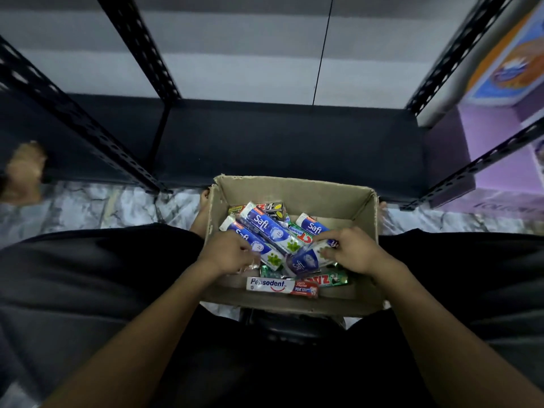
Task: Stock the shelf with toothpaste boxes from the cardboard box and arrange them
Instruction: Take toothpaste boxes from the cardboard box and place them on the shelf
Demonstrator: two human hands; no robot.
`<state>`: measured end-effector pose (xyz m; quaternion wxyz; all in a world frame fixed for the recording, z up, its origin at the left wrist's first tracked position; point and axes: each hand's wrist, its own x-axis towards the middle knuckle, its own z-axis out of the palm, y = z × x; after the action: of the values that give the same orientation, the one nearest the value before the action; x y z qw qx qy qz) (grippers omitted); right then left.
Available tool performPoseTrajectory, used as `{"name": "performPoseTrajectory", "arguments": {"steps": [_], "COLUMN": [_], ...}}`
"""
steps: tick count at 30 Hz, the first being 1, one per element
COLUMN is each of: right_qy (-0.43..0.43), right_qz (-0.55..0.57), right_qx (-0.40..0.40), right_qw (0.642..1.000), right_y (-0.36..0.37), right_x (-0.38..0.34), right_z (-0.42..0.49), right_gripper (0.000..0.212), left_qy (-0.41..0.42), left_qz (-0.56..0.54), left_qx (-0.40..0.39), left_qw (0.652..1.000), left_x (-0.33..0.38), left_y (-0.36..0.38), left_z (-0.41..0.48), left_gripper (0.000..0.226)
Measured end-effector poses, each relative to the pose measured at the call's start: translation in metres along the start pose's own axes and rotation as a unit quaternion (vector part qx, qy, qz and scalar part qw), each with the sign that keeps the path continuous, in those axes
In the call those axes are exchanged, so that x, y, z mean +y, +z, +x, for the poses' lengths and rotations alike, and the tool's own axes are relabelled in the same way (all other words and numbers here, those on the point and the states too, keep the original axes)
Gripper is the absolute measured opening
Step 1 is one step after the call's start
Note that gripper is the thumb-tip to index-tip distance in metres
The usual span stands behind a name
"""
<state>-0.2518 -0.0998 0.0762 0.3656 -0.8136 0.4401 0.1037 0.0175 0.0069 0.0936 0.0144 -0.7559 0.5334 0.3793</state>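
An open cardboard box (294, 189) sits on the floor between my knees, holding several toothpaste boxes. Most are blue and white Safi boxes (270, 229); a white and red Pepsodent box (281, 287) lies along the near wall. My left hand (228, 251) reaches into the box's left side, fingers curled at the end of a Safi box (257, 245). My right hand (350, 250) grips a tilted Safi box (306, 260) in the middle. The dark bottom shelf (279, 142) stands bare just behind the box.
Black perforated shelf uprights (97, 134) rise left and right of the shelf. Purple packages (497, 160) fill the neighbouring unit at right. A person's bare foot (25, 172) stands at far left on the marble floor (88, 204). My dark-clothed knees flank the box.
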Motion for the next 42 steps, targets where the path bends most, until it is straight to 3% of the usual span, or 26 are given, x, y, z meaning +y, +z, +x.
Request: {"name": "performPoseTrajectory", "arguments": {"steps": [9,18,28,33,38,42], "right_qy": [-0.037,-0.155,-0.287,-0.234,-0.127,-0.085], "right_qz": [0.080,0.099,0.238,0.211,0.118,0.000], "right_qx": [0.218,0.422,0.515,0.589,0.677,0.652], "right_qw": [0.972,0.888,0.772,0.744,0.716,0.754], "right_y": [-0.079,-0.191,-0.280,-0.306,-0.317,-0.322], "right_x": [-0.030,-0.106,-0.151,-0.152,-0.159,-0.170], "right_z": [-0.061,-0.151,-0.205,-0.181,-0.131,-0.099], "right_gripper": [0.026,0.025,0.025,0.024,0.032,0.043], "left_qy": [0.086,0.170,0.283,0.327,0.308,0.294], "left_qz": [-0.046,-0.103,-0.207,-0.242,-0.204,-0.125], "left_qx": [0.144,0.289,0.391,0.430,0.492,0.533], "left_qw": [0.985,0.936,0.851,0.806,0.789,0.783], "left_x": [0.048,0.106,0.132,0.147,0.181,0.202], "left_y": [-0.081,-0.185,-0.271,-0.290,-0.301,-0.307], "left_z": [-0.046,-0.137,-0.220,-0.226,-0.193,-0.141], "left_gripper": [0.023,0.027,0.023,0.023,0.027,0.031]}}
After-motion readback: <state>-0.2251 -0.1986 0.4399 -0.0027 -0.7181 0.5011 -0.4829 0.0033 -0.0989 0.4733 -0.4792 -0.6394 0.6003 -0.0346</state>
